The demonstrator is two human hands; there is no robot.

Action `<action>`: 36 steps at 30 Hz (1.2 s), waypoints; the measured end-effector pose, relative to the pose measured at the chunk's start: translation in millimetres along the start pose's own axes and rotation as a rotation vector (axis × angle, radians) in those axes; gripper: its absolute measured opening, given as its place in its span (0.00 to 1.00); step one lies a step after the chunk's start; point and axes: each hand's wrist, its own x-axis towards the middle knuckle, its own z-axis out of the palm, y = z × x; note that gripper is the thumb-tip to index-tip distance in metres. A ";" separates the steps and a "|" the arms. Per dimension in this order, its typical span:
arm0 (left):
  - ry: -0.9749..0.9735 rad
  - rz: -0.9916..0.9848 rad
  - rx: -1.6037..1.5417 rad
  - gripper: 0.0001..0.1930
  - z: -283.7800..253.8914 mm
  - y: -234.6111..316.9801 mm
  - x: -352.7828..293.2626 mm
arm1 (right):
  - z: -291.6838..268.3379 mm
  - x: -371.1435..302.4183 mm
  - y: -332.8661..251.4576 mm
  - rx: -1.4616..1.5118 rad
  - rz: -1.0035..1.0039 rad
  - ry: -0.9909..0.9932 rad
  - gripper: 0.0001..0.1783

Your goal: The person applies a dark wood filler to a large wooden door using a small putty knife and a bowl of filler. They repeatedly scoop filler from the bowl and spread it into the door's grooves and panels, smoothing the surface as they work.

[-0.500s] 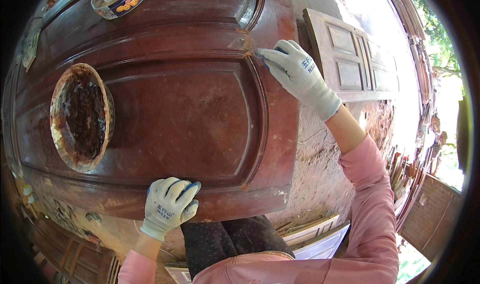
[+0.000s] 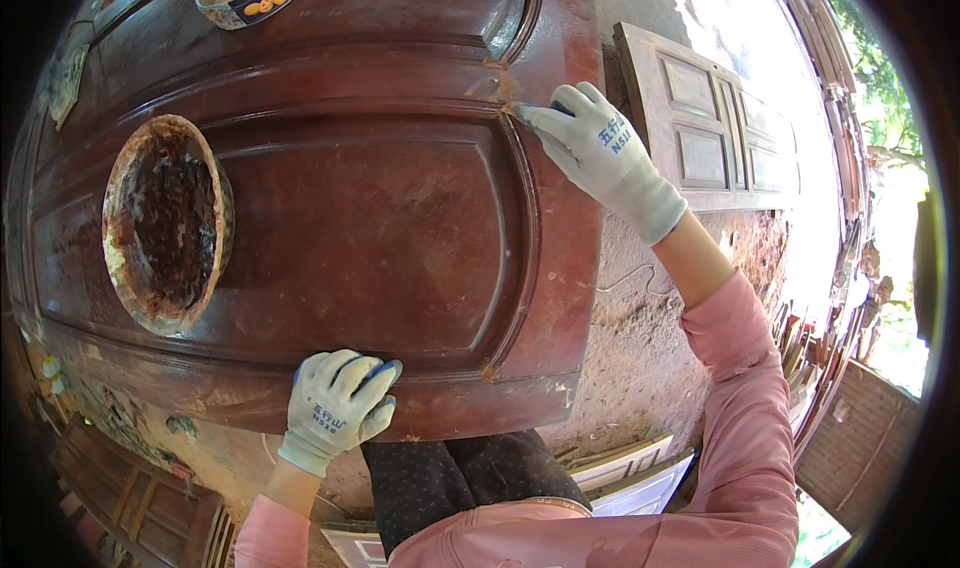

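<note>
A dark reddish-brown panelled wooden door [image 2: 390,243] lies flat in front of me. Both my hands wear white knit gloves with blue palms. My right hand [image 2: 590,148] presses its fingertips against the corner of the panel moulding, beside a lighter brown smear [image 2: 490,90]. Its fingers are closed together, and whatever they may pinch is hidden. On the door's near edge rests my left hand [image 2: 340,403], fingers laid over the wood and thumb apart, holding nothing. A crusted bowl [image 2: 113,243] of dark brown paste sits on the door at the left.
Near the door's far edge stands a round tin [image 2: 262,3] with a white object in it. A paler panelled door [image 2: 690,118] lies on the ground to the right. More panels [image 2: 640,478] lean near my legs, and wooden strips [image 2: 815,368] are stacked at the far right.
The view has shifted slightly, so the bowl and tin appear a little higher and further right. My right fingertips stay at the moulding corner; my left hand keeps its place on the edge.
</note>
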 end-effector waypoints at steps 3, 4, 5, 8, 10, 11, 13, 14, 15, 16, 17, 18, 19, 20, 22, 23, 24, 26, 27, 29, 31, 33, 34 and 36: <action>0.001 0.001 -0.002 0.18 0.4 0.2 0.0 | -4.3 1.0 1.2 0.065 0.013 0.011 0.16; 0.001 0.002 -0.003 0.18 0.4 0.3 0.1 | -5.5 2.3 1.7 0.082 0.016 0.022 0.16; 0.002 0.003 -0.004 0.18 0.3 0.4 0.2 | -6.4 3.2 1.9 0.098 0.018 0.033 0.16; 0.000 -0.004 0.022 0.17 -2.2 1.3 2.5 | -3.9 0.6 -0.6 0.050 0.043 -0.002 0.15; -0.004 -0.007 0.015 0.17 -2.8 1.2 3.2 | -7.8 2.0 -1.1 0.080 0.048 -0.015 0.15; -0.005 -0.009 0.011 0.17 -2.8 1.5 3.1 | -9.1 2.5 -1.3 0.094 0.050 -0.021 0.15; -0.009 -0.012 0.007 0.17 -1.9 0.7 1.3 | -7.3 4.5 -3.6 0.137 0.065 0.005 0.15; -0.012 -0.013 0.005 0.17 -1.6 0.5 0.6 | -6.2 5.0 -4.4 0.159 0.073 0.018 0.15; -0.008 -0.011 0.006 0.17 -1.8 0.6 0.6 | -5.1 3.5 -5.4 0.123 0.065 0.006 0.15; -0.005 -0.009 0.008 0.17 -2.4 0.5 1.2 | -4.1 1.4 -6.8 0.087 0.056 -0.007 0.15; -0.001 -0.007 0.009 0.18 -2.7 0.6 1.2 | -3.1 -0.2 -7.6 0.051 0.048 -0.020 0.15; -0.004 -0.009 0.005 0.18 -2.6 0.6 0.7 | -2.9 -0.5 -7.1 0.062 0.048 -0.017 0.15; -0.006 -0.011 0.000 0.18 -2.1 0.5 0.0 | -2.9 -0.8 -5.8 0.073 0.048 -0.014 0.15; -0.008 -0.012 -0.004 0.18 -1.9 0.5 -0.6 | -2.7 -1.0 -4.6 0.084 0.048 -0.011 0.16; -0.008 -0.007 -0.012 0.18 -1.3 0.0 0.6 | -2.5 -2.1 -1.5 0.093 0.084 0.002 0.16; -0.008 -0.004 -0.016 0.18 -0.7 -0.2 1.1 | -3.0 -2.3 -0.8 0.096 0.102 0.009 0.17; -0.012 -0.005 -0.015 0.19 -1.3 -0.4 0.5 | -2.3 -1.6 -2.3 0.079 0.072 0.021 0.17; -0.019 -0.006 -0.015 0.19 -2.0 -0.5 -0.5 | -2.5 -0.1 -6.1 0.043 0.014 0.044 0.17; -0.014 -0.008 -0.014 0.19 -2.0 0.0 -0.5 | -3.9 -0.4 -6.6 -0.006 -0.002 0.040 0.17; -0.005 -0.014 -0.012 0.19 -2.1 0.8 0.5 | -7.9 -2.0 -5.4 -0.103 -0.034 0.033 0.17; -0.003 -0.010 -0.016 0.19 -0.4 0.9 1.6 | -12.6 -4.6 -3.6 -0.142 -0.059 0.047 0.17; -0.004 -0.010 -0.023 0.19 -0.1 0.9 2.0 | -13.5 -4.6 -6.8 -0.171 -0.100 0.054 0.17; -0.004 -0.012 -0.029 0.19 -1.2 0.9 1.7 | -12.9 -3.7 -11.2 -0.180 -0.130 0.055 0.17; -0.014 -0.014 -0.038 0.19 -4.1 0.0 -1.2 | -11.5 1.3 -24.1 -0.102 -0.115 0.087 0.17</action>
